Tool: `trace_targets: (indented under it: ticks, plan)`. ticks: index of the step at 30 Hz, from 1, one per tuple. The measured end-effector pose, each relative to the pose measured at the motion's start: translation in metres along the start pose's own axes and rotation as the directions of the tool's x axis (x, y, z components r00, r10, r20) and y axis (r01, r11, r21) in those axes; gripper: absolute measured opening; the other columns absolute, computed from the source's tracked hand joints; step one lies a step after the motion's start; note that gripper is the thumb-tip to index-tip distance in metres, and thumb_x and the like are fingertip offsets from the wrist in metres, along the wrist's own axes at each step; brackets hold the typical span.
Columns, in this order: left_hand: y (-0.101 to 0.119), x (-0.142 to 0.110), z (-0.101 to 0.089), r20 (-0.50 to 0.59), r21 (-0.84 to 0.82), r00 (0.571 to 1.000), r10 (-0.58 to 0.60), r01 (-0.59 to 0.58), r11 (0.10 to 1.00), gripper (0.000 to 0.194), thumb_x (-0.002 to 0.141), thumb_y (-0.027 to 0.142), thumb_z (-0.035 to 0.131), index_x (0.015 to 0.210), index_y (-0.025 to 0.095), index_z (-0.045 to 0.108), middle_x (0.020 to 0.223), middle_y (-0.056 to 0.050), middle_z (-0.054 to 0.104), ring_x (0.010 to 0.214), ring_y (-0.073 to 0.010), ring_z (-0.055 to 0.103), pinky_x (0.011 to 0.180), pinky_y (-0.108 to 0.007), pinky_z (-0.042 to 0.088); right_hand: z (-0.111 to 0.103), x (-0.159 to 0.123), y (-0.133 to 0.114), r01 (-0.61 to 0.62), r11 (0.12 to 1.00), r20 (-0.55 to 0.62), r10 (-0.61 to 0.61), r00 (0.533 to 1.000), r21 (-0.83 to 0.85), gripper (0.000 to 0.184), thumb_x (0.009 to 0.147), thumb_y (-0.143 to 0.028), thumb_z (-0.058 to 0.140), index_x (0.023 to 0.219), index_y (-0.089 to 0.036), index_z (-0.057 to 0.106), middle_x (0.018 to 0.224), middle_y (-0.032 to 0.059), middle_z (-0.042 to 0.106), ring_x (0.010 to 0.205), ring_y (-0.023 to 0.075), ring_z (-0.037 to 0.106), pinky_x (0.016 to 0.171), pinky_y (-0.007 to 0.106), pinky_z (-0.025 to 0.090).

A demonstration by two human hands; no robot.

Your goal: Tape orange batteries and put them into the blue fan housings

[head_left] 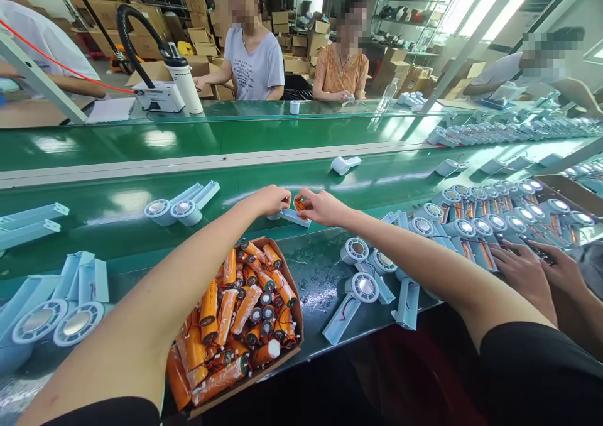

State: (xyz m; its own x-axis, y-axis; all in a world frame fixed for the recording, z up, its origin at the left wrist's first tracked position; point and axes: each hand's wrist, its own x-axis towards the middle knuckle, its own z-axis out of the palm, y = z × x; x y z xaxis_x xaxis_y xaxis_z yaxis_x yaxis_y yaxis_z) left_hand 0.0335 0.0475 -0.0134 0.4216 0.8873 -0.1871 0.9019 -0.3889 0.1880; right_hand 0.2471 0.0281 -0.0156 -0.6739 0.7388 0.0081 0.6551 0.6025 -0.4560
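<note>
Both my arms reach out over the green conveyor belt (235,181). My left hand (273,200) has its fingers curled onto a pale blue handheld fan body (294,217) lying on the belt. My right hand (318,206) pinches a small orange battery (298,205) at the fan's open handle. The two hands nearly touch above the fan. Below my left forearm sits a cardboard box (294,288) filled with several orange batteries (235,313) with wires.
Pale blue fan bodies lie around: two (181,207) left of my hands, some (56,306) at the near left, several (367,281) at my right. A neighbour's two hands (537,269) work beside rows of fans (494,218). Two people sit across the belt.
</note>
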Motion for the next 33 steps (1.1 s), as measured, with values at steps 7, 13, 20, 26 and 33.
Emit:
trace_targets:
  ticks: [7, 13, 20, 26, 33]
  plan:
    - [0.003, 0.007, 0.003, -0.022, -0.070, 0.999, -0.027, 0.026, 0.997, 0.020, 0.091, 0.030, 0.061, 0.103, 0.024, 0.076, 0.102, -0.004, 0.081, 0.098, -0.0212, 0.072, 0.081, -0.026, 0.049, -0.006, -0.004, -0.010, -0.094, 0.928, 0.101, 0.139, 0.985, -0.361, 0.043, 0.103, -0.037, 0.065, 0.144, -0.025, 0.061, 0.106, 0.0120, 0.081, 0.094, 0.0332, 0.075, 0.072, 0.032, 0.047]
    - [-0.006, 0.008, 0.007, -0.077, -0.175, 0.996, -0.040, 0.026, 0.984, 0.023, 0.092, 0.030, 0.057, 0.104, 0.023, 0.075, 0.111, -0.003, 0.081, 0.100, -0.0190, 0.072, 0.083, -0.025, 0.051, -0.001, 0.005, -0.022, -0.049, 0.865, 0.224, 0.184, 0.957, -0.500, 0.050, 0.109, -0.054, 0.046, 0.156, -0.038, 0.055, 0.126, 0.0123, 0.077, 0.112, 0.0351, 0.074, 0.085, 0.038, 0.054]
    - [-0.007, 0.019, 0.006, -0.076, -0.218, 0.994, -0.078, 0.059, 0.974, 0.015, 0.091, 0.031, 0.064, 0.095, 0.022, 0.074, 0.106, -0.004, 0.081, 0.095, -0.0186, 0.072, 0.082, -0.028, 0.052, 0.003, 0.017, -0.019, -0.014, 0.865, 0.268, 0.171, 0.948, -0.501, 0.049, 0.104, -0.062, 0.053, 0.139, -0.030, 0.069, 0.126, 0.0154, 0.077, 0.118, 0.0364, 0.072, 0.090, 0.042, 0.055]
    - [0.007, 0.019, -0.005, -0.076, -0.130, 0.996, -0.042, 0.032, 0.991, 0.022, 0.099, 0.036, 0.063, 0.096, 0.017, 0.072, 0.097, -0.006, 0.078, 0.088, -0.0180, 0.071, 0.086, -0.036, 0.056, -0.012, 0.028, -0.023, -0.018, 0.920, 0.211, 0.109, 0.971, -0.391, 0.027, 0.096, -0.047, 0.072, 0.109, -0.026, 0.083, 0.107, 0.0097, 0.083, 0.103, 0.0282, 0.076, 0.081, 0.032, 0.055]
    - [0.003, 0.017, 0.007, -0.130, -0.148, 0.988, -0.087, 0.068, 0.987, 0.028, 0.098, 0.039, 0.055, 0.117, 0.026, 0.071, 0.115, -0.005, 0.080, 0.107, -0.0221, 0.074, 0.094, -0.031, 0.054, -0.080, 0.038, 0.025, -0.156, 0.948, -0.104, 0.131, 0.986, -0.277, 0.032, 0.107, -0.030, 0.055, 0.121, -0.020, 0.082, 0.115, 0.0050, 0.082, 0.108, 0.0195, 0.074, 0.094, 0.024, 0.052]
